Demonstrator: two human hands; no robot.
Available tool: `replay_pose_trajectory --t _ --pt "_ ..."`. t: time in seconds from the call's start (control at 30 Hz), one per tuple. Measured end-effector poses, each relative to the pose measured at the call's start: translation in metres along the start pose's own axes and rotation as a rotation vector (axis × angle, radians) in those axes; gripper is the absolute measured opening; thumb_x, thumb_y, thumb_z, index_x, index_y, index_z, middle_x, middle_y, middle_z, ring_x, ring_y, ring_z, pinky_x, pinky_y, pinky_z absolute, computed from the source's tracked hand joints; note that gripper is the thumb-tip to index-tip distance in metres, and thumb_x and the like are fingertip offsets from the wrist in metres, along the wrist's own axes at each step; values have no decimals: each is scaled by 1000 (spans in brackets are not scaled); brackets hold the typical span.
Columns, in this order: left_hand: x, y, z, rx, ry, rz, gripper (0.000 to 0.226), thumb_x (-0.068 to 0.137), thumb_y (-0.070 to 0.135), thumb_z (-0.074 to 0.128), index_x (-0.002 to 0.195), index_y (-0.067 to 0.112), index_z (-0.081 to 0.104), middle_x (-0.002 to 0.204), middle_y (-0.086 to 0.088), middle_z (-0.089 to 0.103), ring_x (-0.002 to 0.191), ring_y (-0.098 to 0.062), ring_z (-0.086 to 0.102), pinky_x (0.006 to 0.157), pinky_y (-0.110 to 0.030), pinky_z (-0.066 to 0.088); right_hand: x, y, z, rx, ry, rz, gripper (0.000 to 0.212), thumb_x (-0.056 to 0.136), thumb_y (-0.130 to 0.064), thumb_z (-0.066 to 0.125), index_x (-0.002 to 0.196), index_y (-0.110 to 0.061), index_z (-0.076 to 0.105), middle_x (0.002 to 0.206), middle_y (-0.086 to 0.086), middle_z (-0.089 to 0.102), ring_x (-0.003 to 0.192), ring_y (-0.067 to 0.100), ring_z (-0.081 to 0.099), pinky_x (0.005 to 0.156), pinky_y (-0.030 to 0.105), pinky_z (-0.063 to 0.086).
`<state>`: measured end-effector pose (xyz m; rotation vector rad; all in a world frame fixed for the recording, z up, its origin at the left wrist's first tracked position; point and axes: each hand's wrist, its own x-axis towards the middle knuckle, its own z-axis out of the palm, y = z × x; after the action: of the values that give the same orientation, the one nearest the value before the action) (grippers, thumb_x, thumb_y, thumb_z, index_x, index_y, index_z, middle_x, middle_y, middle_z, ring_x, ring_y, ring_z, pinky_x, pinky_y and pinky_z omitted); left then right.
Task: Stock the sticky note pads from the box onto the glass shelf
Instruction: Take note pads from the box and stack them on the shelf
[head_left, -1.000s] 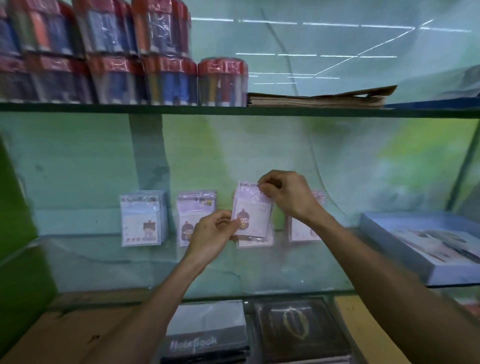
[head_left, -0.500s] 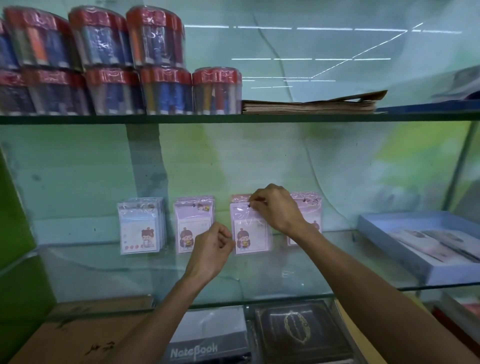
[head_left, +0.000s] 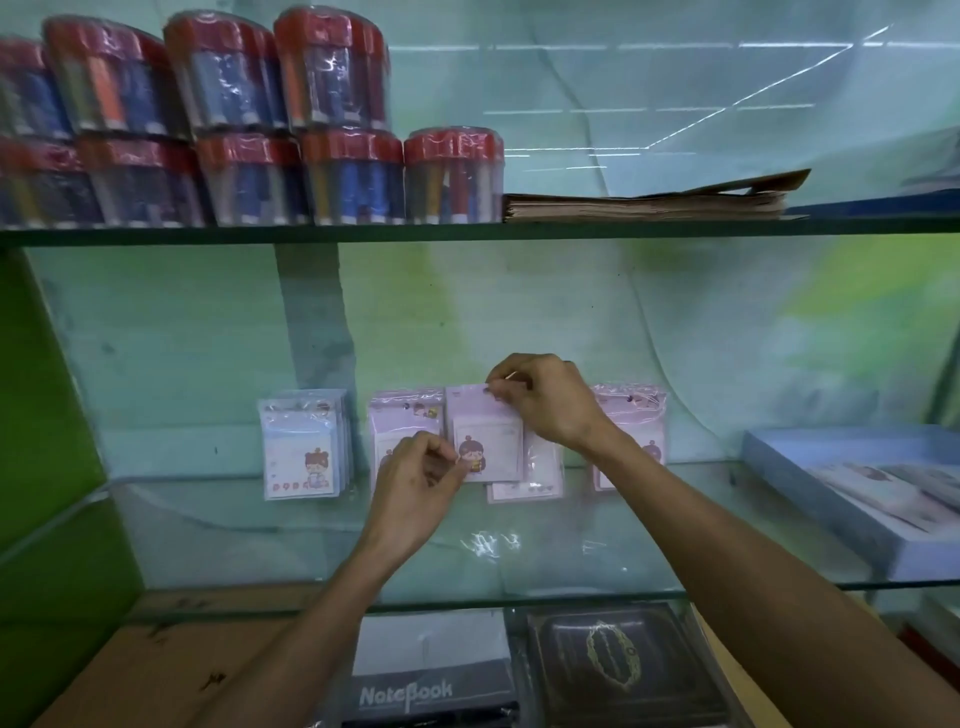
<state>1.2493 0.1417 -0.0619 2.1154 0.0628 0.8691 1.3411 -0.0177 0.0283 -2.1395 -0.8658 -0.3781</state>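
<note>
A pink sticky note pad (head_left: 491, 441) in clear wrap is held upright just above the glass shelf (head_left: 519, 561), in front of another standing stack (head_left: 540, 483). My right hand (head_left: 545, 405) pinches its top edge. My left hand (head_left: 421, 483) pinches its lower left corner. A blue-white stack of pads (head_left: 304, 447) leans on the back wall at the left. A pink stack (head_left: 402, 421) stands beside my left hand, and another pink stack (head_left: 636, 415) stands behind my right wrist. The box that the pads come from is not in view.
A flat light-blue box (head_left: 810, 478) lies on the shelf at the right. Wrapped tubs of pens (head_left: 291, 150) and a brown paper pile (head_left: 644, 202) fill the upper shelf. Notebooks (head_left: 431, 675) lie below the glass. A green wall (head_left: 47, 415) bounds the left.
The pad stood on the shelf half a second ago; now both hands hold it slightly raised and shifted left, in front of the stack. The camera has tilted up a little.
</note>
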Motion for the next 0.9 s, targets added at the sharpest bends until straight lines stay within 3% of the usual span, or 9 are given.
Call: replay_pose_trajectory --t 0.07,0.2,0.27,0.37,0.47,0.53,0.7,0.9 --pt "3 -3 -14 -44 27 1 14 85 19 72 87 18 59 90 0 64 76 -4 62 65 -14 49 6 -10 5 46 10 -9 12 90 -18 61 88 -25 70 82 -5 72 82 11 66 65 8 44" --pt "7 -9 -40 -97 63 -52 14 85 13 72 85 19 59 84 -1 67 77 -17 66 68 -28 56 17 -26 21 101 12 -45 11 90 -13 63 92 -18 73 89 -4 73 80 6 65 66 0 40" --pt "7 -12 -48 -118 68 -77 14 86 8 70 85 17 59 81 -3 67 74 -19 66 65 -24 57 20 -32 31 102 2 -58 12 89 -10 63 93 -15 73 90 -4 73 81 5 65 66 -3 37" --pt "6 -20 -57 -81 108 -102 19 84 3 70 80 18 59 73 3 67 67 -10 62 60 -15 47 24 -37 47 63 -26 -69 13 90 -13 62 93 -17 74 94 -3 74 81 6 64 70 4 42" --pt "5 -28 -63 -48 106 -147 17 83 2 71 80 15 61 62 12 63 56 5 57 57 -7 42 28 -38 62 -16 -53 -73 14 89 -20 60 91 -24 74 95 -3 75 84 12 66 81 24 53" --pt "5 -32 -66 -11 94 -173 11 83 2 70 84 10 63 67 11 63 56 10 57 57 -4 42 27 -38 69 -102 -58 -97 14 90 -26 60 93 -27 73 99 -4 74 92 18 65 85 32 53" --pt "6 -38 -67 54 45 -180 10 85 5 71 88 10 63 74 10 65 62 14 58 59 -5 44 26 -34 78 -239 10 -172 16 89 -33 63 99 -28 74 104 4 70 100 26 58 88 38 47" --pt "6 -37 -67 105 55 -144 12 84 6 71 85 13 62 78 5 65 61 7 59 62 -11 49 27 -31 79 -278 42 -189 21 86 -37 65 103 -25 70 105 3 68 100 27 55 90 38 45"
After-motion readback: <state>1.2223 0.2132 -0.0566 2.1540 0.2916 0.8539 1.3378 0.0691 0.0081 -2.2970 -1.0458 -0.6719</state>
